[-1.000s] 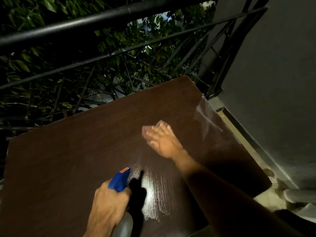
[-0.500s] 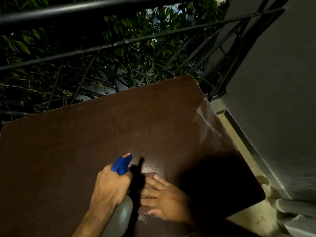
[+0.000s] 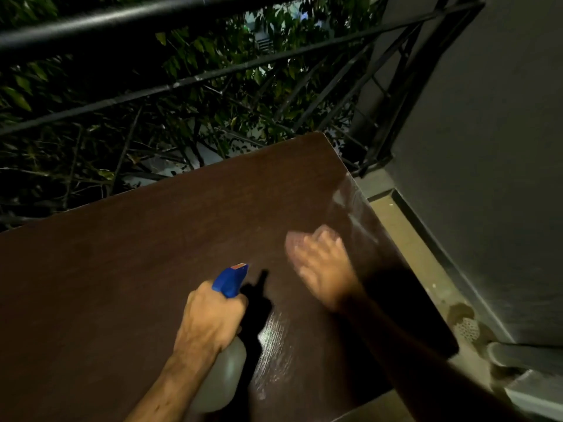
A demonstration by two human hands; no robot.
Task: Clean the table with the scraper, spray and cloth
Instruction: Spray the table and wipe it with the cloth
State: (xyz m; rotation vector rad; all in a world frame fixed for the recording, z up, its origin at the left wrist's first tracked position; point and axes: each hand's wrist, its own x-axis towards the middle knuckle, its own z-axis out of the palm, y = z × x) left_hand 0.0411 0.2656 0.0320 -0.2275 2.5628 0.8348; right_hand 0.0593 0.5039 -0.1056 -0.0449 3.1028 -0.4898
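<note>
Dark wood-grain table filling the lower frame, with a black metal railing and green foliage behind its far edge. Left of centre, your left hand is closing its fingers around the neck of the spray bottle, which is pointing its blue trigger head away from you over the tabletop; the bottle body is translucent white. A small orange-red label is sitting on top of the head, but its writing is too small to read. Just right of the bottle, a wet streaked patch is glinting on the wood. Further right, your right hand is lying flat with fingers spread, pressing the pinkish cloth against the table near its right edge; hand and cloth are motion-blurred. A second wet sheen is showing near the far right corner. Grey wall at right, and a floor drain below it. The scraper is not appearing in this view.
</note>
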